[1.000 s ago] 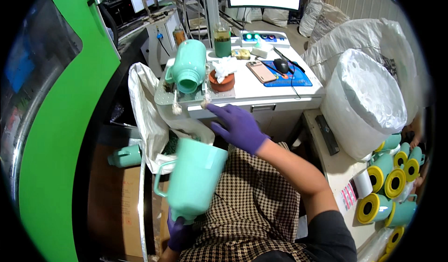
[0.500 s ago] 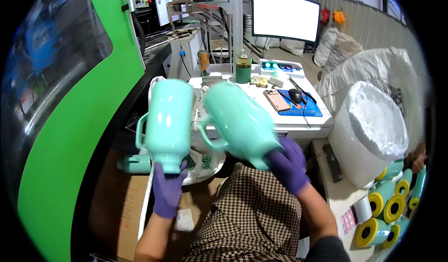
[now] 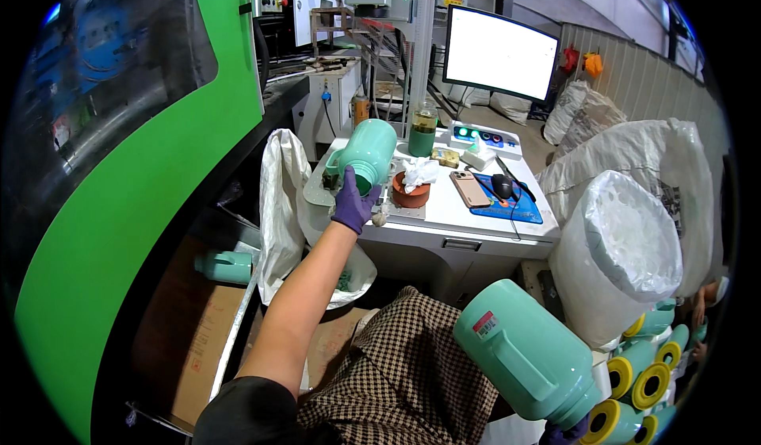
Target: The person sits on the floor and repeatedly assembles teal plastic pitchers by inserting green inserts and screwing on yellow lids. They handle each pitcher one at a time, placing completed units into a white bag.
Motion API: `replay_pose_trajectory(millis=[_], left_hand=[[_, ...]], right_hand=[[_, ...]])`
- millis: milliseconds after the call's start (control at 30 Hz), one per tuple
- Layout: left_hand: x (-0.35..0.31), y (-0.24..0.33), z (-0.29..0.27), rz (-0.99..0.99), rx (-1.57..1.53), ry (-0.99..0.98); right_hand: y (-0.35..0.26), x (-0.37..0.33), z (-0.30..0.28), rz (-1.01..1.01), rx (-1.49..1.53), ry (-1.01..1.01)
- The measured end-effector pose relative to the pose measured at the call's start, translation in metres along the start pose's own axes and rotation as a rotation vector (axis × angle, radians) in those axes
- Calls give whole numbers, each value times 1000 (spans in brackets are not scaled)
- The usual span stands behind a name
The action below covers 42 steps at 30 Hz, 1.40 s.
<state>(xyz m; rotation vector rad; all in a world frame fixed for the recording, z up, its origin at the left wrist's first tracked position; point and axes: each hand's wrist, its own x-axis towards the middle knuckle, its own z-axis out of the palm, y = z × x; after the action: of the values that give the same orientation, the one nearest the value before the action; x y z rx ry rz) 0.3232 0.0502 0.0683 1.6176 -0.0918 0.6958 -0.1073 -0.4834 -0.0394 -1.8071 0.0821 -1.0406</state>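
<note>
Both my hands wear purple gloves. My left hand [image 3: 356, 205] reaches out over the white desk, its fingers closed on the neck of a mint-green thermos jug shell [image 3: 371, 145]. That shell is tilted with its open mouth toward me and its handle on the left. At the lower right, my right hand [image 3: 564, 431] is largely hidden beneath a second mint-green thermos jug shell [image 3: 515, 342], gripping it by the neck. This one slants neck-down, its handle facing me and a small red-and-white label near its base.
A reddish-brown bowl [image 3: 411, 195] with white tissue stands beside the left shell. Phone [image 3: 471, 189], mouse [image 3: 502, 185], jar [image 3: 423, 132] and monitor [image 3: 501, 52] are farther right. A lined white bin [image 3: 618, 247] and several yellow-rimmed shells [image 3: 651, 385] stand right; a green machine [image 3: 119, 199] borders the left.
The left shell has gone forward and right over the desk. The right shell has swung down to the lower right, and its label now shows. The bowl has come into sight.
</note>
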Motion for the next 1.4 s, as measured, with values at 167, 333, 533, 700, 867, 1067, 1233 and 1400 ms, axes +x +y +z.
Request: replay_pose_trajectory(millis=[167, 333, 533, 700, 867, 1067, 1233, 1400], left_hand=[[-4, 16, -19, -24, 95, -84], [-23, 30, -27, -760, -620, -59], [-18, 54, -18, 736, 1096, -87], [31, 4, -25, 479, 1338, -212], [41, -17, -21, 582, 1329, -184], [36, -27, -6, 616, 971, -8], [-137, 181, 34, 285, 26, -770], [-226, 253, 38, 404, 92, -1630]], right_hand=[[-74, 26, 54, -198, -148, -158], [-120, 48, 70, -471, -23, -411], [-152, 40, 77, -374, 105, -619], [-175, 42, 94, -470, 288, -789], [-165, 34, 88, -460, 258, -758], [-138, 41, 95, -514, 126, -854], [-138, 43, 156, -510, 291, -860], [-154, 26, 148, -488, 194, -584]])
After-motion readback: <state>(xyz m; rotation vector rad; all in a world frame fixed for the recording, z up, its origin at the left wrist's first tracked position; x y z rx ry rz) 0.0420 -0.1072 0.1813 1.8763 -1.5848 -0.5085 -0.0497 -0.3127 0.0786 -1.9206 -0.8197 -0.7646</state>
